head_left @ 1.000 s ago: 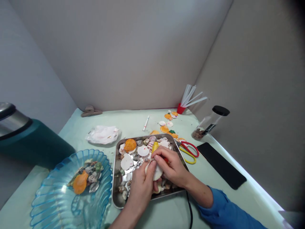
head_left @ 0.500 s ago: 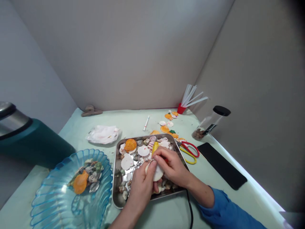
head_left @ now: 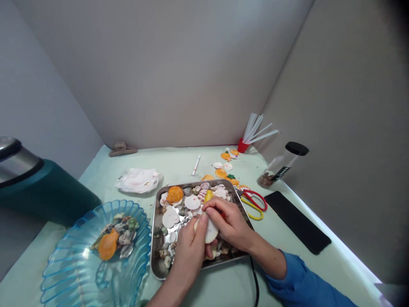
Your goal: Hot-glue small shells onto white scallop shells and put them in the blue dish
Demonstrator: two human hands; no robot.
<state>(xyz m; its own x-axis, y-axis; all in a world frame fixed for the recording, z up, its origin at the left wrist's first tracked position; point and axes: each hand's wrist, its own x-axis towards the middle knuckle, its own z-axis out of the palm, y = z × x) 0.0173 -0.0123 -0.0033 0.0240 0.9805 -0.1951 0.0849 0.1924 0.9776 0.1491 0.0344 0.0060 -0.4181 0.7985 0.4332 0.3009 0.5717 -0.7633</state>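
Note:
A white scallop shell (head_left: 211, 230) sits in my left hand (head_left: 191, 241), thumb on its face and fingers curled beneath. At the shell's top edge my right hand (head_left: 230, 221) is closed in a pinch beside the left thumb; whether anything small is between those fingertips is hidden. Both hands are over a metal tray (head_left: 154, 251) of shells. Behind the right fingers shows the yellow front of what looks like a glue gun (head_left: 208, 195), mostly covered by that hand. An orange scallop shell (head_left: 174, 195) and a flat white shell (head_left: 170, 217) lie in the tray's left part.
A blue scalloped dish (head_left: 64, 260) holds shells at left, near a green bottle (head_left: 47, 192). Scissors (head_left: 255, 204), a black slab (head_left: 297, 221) and a clear jar (head_left: 277, 166) stand right. Behind are a marker (head_left: 196, 165), a white packet (head_left: 139, 180) and a red cup (head_left: 243, 146). A black cord (head_left: 254, 281) trails forward.
Both hands stay over the tray on the same shell. The right fingertips have shifted very slightly left, and the shell has tilted a little. The other things have not moved.

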